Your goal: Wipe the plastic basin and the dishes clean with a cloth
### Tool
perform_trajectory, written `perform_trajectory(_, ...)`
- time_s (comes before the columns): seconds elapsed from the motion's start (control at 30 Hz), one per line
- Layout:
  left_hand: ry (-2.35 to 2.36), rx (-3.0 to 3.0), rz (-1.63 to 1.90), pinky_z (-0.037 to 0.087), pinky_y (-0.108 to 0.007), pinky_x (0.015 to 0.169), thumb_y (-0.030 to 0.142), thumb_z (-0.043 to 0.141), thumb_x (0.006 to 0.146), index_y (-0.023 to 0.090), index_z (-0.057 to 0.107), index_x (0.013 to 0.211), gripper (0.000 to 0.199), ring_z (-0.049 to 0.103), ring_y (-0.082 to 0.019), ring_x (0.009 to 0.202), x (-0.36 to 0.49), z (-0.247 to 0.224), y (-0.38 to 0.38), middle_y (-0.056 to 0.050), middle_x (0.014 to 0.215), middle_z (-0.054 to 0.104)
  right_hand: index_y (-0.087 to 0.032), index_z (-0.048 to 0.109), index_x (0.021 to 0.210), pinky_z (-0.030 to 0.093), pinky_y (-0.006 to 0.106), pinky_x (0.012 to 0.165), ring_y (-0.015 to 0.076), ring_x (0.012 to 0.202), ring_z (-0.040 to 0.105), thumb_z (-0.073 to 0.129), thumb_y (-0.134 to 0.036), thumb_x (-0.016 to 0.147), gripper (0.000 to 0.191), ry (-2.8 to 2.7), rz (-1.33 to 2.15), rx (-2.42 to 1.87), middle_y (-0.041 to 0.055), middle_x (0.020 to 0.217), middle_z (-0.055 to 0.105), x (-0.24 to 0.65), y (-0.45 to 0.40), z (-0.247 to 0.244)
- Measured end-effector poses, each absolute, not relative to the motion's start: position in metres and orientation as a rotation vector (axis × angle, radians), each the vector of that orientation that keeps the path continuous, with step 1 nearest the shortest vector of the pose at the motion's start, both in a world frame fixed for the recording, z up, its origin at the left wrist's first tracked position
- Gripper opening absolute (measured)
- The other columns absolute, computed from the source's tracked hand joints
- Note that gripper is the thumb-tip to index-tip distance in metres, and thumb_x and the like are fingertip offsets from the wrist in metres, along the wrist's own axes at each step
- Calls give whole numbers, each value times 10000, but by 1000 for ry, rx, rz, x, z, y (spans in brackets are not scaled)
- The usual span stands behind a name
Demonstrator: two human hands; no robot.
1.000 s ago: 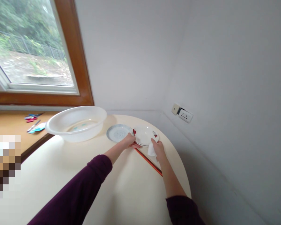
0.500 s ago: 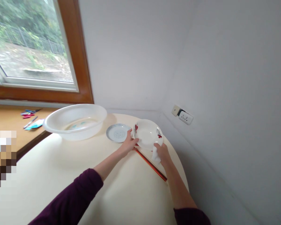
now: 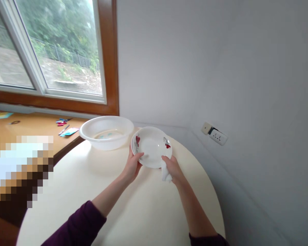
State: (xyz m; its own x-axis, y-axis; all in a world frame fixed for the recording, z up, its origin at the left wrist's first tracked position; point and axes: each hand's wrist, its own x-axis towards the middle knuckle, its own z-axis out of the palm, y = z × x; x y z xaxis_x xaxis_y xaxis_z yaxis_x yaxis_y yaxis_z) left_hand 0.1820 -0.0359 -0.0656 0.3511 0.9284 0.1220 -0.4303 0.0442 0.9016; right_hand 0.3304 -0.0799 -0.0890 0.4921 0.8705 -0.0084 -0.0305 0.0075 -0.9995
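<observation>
Above the round cream table [image 3: 133, 212], both hands hold a white dish [image 3: 152, 147] with red and grey flower patterns near its rim. A second rim shows along its left edge, so more than one dish seems to be held. My left hand [image 3: 132, 165] grips the left side, thumb over the rim and fingers beneath. My right hand [image 3: 172, 167] pinches the lower right rim, with a white cloth [image 3: 166, 172] hanging between its fingers and the dish. The undersides of the dishes are hidden.
A translucent white basin [image 3: 106, 141] stands at the back left of the table. The wooden desk [image 3: 38, 126] at left bears scissors [image 3: 14, 122], a pen and small packets. Wall sockets [image 3: 218, 136] are at right.
The view has turned left. The dish is now over or close to where the blue-rimmed plate lay, and that plate and the red-and-dark chopsticks no longer show. Both hands keep their hold.
</observation>
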Motion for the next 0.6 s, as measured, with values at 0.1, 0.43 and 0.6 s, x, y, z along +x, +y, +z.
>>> perform_trajectory(0.1, 648, 1057, 1226, 489, -298, 861, 107, 467, 715, 323, 237, 1348, 707, 461, -213, 1166, 166, -68, -35, -7, 1339, 445, -128, 634, 872, 452, 232, 512, 161, 572, 584, 538, -280, 660, 278, -849, 844, -1437, 33, 648, 653, 313, -77, -82)
perform_trajectory(0.43, 754, 1127, 1473, 361, -290, 997, 153, 491, 781, 282, 248, 1328, 613, 435, -167, 1194, 128, -79, -14, -29, 1313, 455, -135, 644, 812, 436, 230, 560, 179, 665, 589, 521, -226, 608, 255, -832, 831, -1478, 44, 738, 673, 277, -58, -77)
perform_trajectory(0.6, 789, 1106, 1452, 406, -279, 951, 317, 500, 824, 283, 266, 1327, 556, 448, -181, 1186, 118, -77, -10, -42, 1317, 462, -142, 613, 744, 428, 217, 501, 149, 558, 559, 530, -260, 589, 213, -758, 843, -1408, 16, 619, 630, 272, -56, -88)
